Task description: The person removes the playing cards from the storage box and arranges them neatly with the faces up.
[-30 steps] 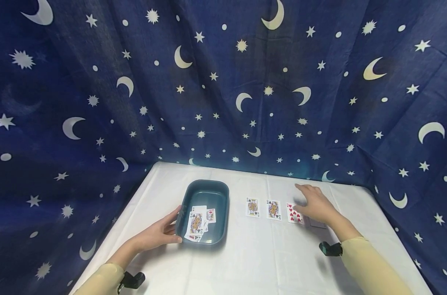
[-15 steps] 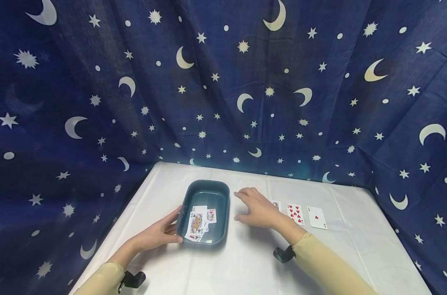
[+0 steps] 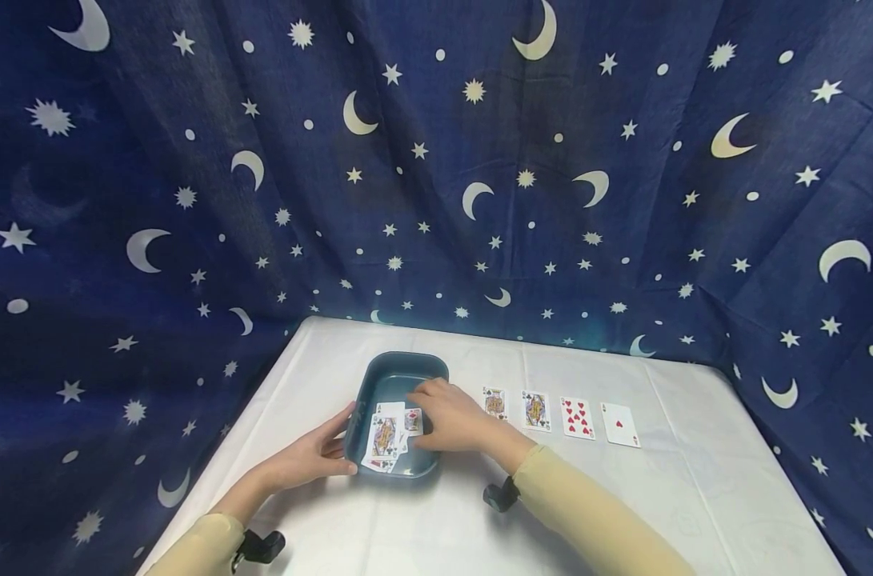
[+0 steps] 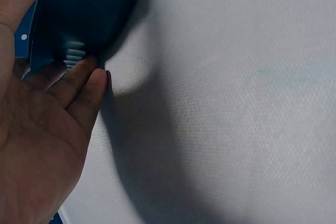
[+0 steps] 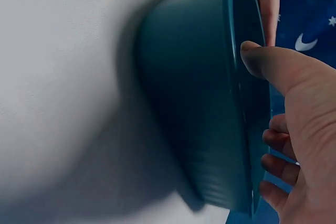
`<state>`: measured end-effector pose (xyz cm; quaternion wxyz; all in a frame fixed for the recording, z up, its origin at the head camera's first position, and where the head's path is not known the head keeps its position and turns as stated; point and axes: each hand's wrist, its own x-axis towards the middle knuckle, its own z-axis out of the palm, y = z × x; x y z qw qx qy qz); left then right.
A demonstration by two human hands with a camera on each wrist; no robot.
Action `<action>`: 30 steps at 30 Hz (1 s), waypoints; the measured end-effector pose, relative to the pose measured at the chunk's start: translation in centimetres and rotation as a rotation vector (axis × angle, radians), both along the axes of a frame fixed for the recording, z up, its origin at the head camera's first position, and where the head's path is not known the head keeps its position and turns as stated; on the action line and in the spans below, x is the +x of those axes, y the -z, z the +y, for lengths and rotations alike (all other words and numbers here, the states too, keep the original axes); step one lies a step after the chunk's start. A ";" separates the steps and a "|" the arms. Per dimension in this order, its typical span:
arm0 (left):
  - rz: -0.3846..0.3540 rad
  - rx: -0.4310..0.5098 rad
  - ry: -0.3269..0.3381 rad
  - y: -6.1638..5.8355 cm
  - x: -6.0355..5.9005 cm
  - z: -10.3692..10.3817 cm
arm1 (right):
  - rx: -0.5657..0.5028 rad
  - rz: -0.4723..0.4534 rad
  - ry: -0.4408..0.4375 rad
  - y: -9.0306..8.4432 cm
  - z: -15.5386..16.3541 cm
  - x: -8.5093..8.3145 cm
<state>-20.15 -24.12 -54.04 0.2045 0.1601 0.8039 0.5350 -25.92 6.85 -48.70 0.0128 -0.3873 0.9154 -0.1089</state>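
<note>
In the head view, a dark teal rectangular tray (image 3: 442, 370) holds several overlapping playing cards; on top lies a queen (image 3: 385, 436), beside a red face card (image 3: 412, 421). My left hand (image 3: 310, 458) rests against the tray's left side, fingers fairly straight along the outer wall and thumb at the near corner. The left wrist view has its fingertips touching the wall (image 4: 89, 9) low down. My right hand (image 3: 456, 418) reaches over the tray's right rim, fingers and thumb spread apart close to the red face card. The right wrist view shows its thumb (image 5: 278, 66) over the rim, with no card visible between the fingers.
Right of the tray, cards lie face up in a row on the white cloth (image 3: 436, 528): a black face card (image 3: 494, 402), a queen (image 3: 535, 411), a hearts number card (image 3: 577, 418) and an ace of hearts (image 3: 620, 425). A starry blue curtain (image 3: 436, 200) hangs around the table.
My right hand has moved left, from the right end of the card row to over the tray. The ace of hearts now shows fully. The left hand and tray stay put.
</note>
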 end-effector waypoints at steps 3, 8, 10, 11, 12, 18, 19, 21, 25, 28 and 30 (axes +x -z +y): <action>-0.001 0.005 0.006 0.0 0.0 -0.1 | 0.027 0.017 -0.008 0.2 -0.9 0.0; -0.002 0.014 0.019 -0.1 -0.1 -0.2 | 0.085 0.011 -0.004 0.6 -2.4 -0.2; -0.003 0.016 0.022 0.0 -0.1 -0.2 | 0.110 0.007 -0.002 0.7 -3.0 -0.2; -0.002 0.016 0.024 0.0 -0.1 -0.2 | 0.122 0.005 -0.001 0.9 -3.3 -0.2; -0.001 0.016 0.024 0.0 -0.1 -0.2 | 0.132 0.005 0.000 1.0 -3.5 -0.3; -0.016 0.036 0.029 0.1 -0.1 -0.3 | 0.198 0.006 0.026 2.0 -4.8 -0.5; -0.016 0.037 0.030 0.1 -0.1 -0.3 | 0.203 0.003 0.033 2.1 -4.9 -0.5; -0.013 0.041 0.038 0.1 -0.2 -0.3 | 0.212 -0.004 0.047 2.2 -5.1 -0.4; -0.005 0.042 0.046 0.0 -0.2 -0.3 | 0.215 -0.013 0.069 2.4 -5.3 -0.2; -0.005 0.039 0.047 0.0 -0.2 -0.3 | 0.220 0.000 0.075 2.4 -5.3 -0.2; -0.008 0.038 0.045 0.0 -0.2 -0.3 | 0.230 0.012 0.076 2.5 -5.4 -0.2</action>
